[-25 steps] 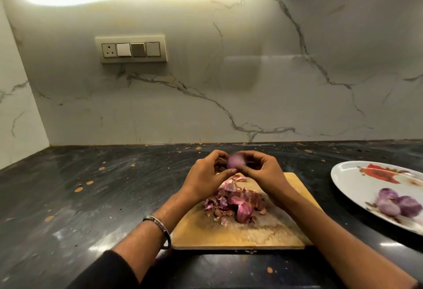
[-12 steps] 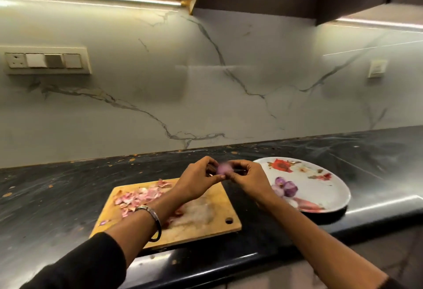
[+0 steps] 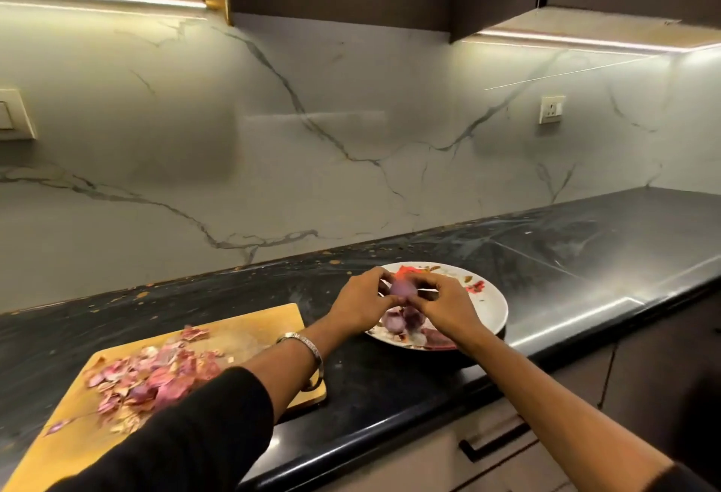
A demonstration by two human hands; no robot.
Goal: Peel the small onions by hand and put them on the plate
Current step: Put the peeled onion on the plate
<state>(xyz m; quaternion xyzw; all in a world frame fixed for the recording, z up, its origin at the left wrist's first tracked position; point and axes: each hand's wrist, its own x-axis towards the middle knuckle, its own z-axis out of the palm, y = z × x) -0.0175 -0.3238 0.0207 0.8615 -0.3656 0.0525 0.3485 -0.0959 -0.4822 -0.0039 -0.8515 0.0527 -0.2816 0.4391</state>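
Onion (image 3: 398,289) pinched btwn both hands, left hand (image 3: 361,304) & right hand (image 3: 444,306), above plate (image 3: 493,306).

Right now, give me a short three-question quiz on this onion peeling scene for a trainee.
1. True or false: both hands hold the onion above the plate.
2. The onion skins lie on: A) the plate, B) the cutting board, C) the countertop's right end.
3. Fill in: a metal ____ sits on the left wrist.

Key: 1 true; the left hand and right hand pinch it. 2 B. 3 bracelet.
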